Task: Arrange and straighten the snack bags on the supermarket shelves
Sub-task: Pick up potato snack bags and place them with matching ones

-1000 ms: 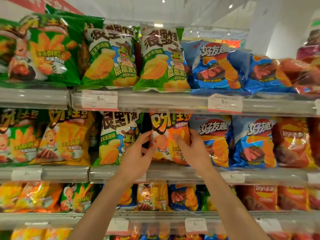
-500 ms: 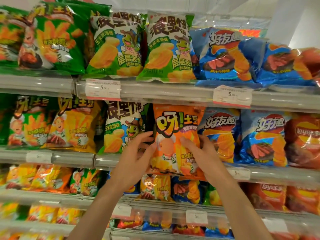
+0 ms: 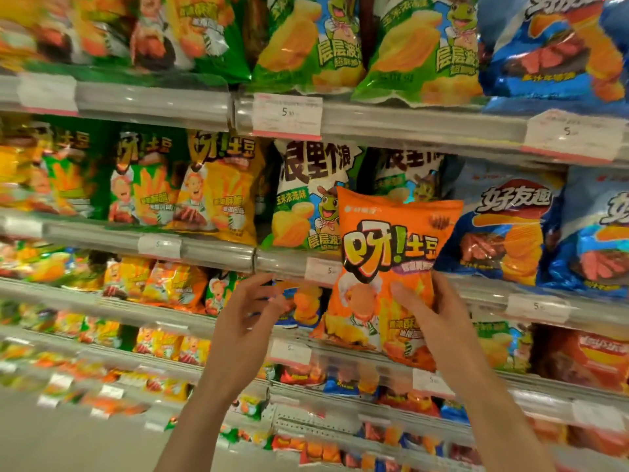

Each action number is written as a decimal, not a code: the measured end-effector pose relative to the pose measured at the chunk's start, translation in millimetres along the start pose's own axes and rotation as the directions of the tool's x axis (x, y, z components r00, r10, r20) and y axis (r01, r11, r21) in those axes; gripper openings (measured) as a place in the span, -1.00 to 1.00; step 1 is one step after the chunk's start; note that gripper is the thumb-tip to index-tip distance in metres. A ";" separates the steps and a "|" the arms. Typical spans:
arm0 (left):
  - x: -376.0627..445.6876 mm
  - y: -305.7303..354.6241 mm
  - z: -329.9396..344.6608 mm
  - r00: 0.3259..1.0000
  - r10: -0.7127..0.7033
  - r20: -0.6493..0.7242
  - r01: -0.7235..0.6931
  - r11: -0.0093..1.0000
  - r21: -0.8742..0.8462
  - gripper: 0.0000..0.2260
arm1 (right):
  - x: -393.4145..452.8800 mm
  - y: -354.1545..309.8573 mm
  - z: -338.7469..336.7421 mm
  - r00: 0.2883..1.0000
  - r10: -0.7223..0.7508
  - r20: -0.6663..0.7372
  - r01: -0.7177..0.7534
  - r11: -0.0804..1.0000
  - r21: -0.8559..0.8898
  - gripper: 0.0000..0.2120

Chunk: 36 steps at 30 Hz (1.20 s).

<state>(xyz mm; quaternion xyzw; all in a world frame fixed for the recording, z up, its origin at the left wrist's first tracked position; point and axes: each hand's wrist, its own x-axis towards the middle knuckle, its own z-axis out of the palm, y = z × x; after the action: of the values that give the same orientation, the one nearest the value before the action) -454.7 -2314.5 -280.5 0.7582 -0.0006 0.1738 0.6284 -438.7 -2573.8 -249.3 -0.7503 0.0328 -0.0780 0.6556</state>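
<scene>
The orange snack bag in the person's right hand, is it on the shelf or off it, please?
Off the shelf. The orange snack bag hangs in front of the shelf edge, gripped by the right hand; the left hand is apart from it.

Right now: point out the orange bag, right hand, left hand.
orange bag (image 3: 391, 247): head view, on its big front lettering.
right hand (image 3: 439, 321): head view, back of hand.
left hand (image 3: 245, 321): head view, back of hand.

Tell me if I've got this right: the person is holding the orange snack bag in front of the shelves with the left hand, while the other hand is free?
Not quite. In the head view it is the right hand that grips the orange snack bag in front of the shelves; the left hand is the free one, fingers loosely spread and holding nothing.
</scene>
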 end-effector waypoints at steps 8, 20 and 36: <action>-17.5 -34.0 -124.8 0.998 -0.022 -0.056 0.022 1.000 -0.004 -0.73 | -40.6 12.0 108.4 0.999 -0.002 0.044 0.002 1.000 -0.004 -0.33; -33.7 -76.2 -381.9 0.970 -0.020 -0.242 0.012 0.999 -0.033 -0.77 | -104.2 -12.3 336.7 0.968 -0.009 0.250 0.000 0.999 0.035 -0.52; 65.2 -132.8 -586.9 0.927 -0.021 -0.376 0.028 1.000 0.013 -0.76 | -42.8 -34.7 604.0 0.908 -0.046 0.416 0.018 0.997 0.069 -0.03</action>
<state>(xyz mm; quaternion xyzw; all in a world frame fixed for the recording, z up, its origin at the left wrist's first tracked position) -518.6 -1713.0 -301.8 0.7165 0.1306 0.3077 0.6123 -386.0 -1971.3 -295.6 -0.7288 -0.1229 0.0724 0.6698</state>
